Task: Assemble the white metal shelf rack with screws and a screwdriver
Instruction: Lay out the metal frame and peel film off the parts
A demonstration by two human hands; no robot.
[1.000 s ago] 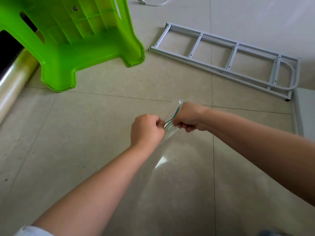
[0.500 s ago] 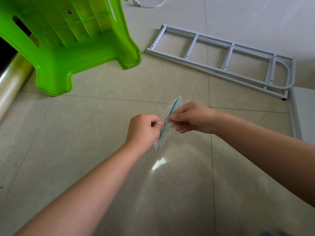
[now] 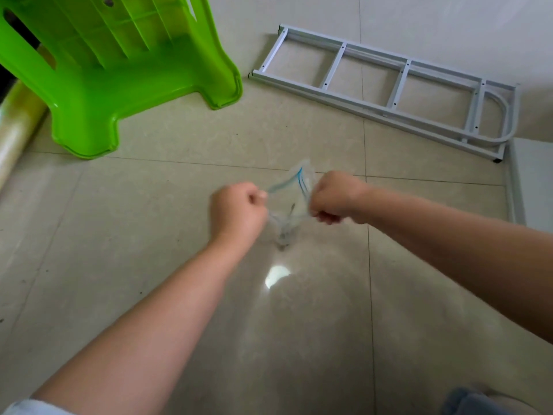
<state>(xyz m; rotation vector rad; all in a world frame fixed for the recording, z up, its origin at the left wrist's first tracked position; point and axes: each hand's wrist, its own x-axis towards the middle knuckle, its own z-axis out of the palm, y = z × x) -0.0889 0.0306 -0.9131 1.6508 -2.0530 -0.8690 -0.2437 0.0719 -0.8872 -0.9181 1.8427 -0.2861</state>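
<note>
The person's left hand [image 3: 238,208] and right hand [image 3: 336,197] meet mid-floor, pinching a small bag [image 3: 288,205] between them, the bag hanging above the tiles [image 3: 179,250]. At eleven o'clock from the hands stands a plastic stool [image 3: 119,73]. At one o'clock a ladder-like rack frame [image 3: 386,91] lies flat. At nine o'clock, along the edge, lies a film roll [image 3: 15,130].

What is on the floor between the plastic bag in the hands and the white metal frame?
In the head view, only bare tiled floor lies between the plastic bag and the white frame; a tile joint crosses that stretch.
</note>
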